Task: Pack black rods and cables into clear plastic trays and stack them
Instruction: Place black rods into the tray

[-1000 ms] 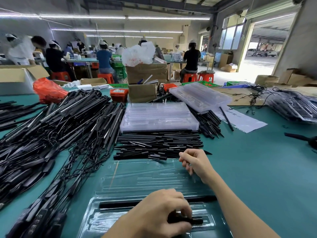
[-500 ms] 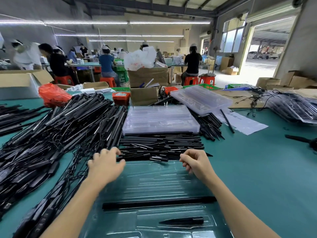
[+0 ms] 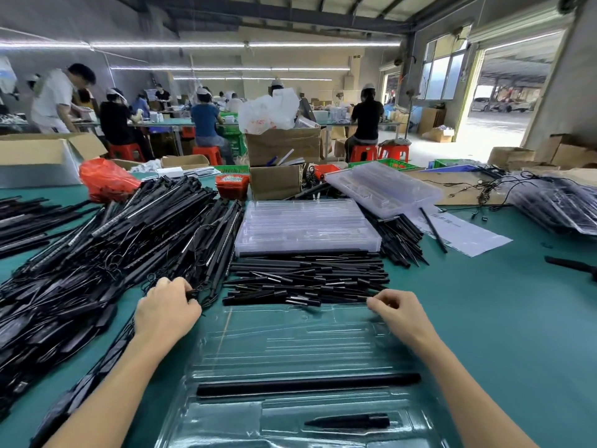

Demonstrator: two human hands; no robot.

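Tray [image 3: 290, 344] holds 1 long rod [image 3: 307, 384]; L hand [image 3: 166, 310] fingers pinch cable [image 3: 202, 294], R hand [image 3: 399, 310] fingers pinch rod tip [image 3: 361, 299].

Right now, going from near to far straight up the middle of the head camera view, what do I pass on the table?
Short pointed black piece in the clear tray → long black rod → the tray's unfilled slots → loose pile of black rods → stack of clear trays → small cardboard box.
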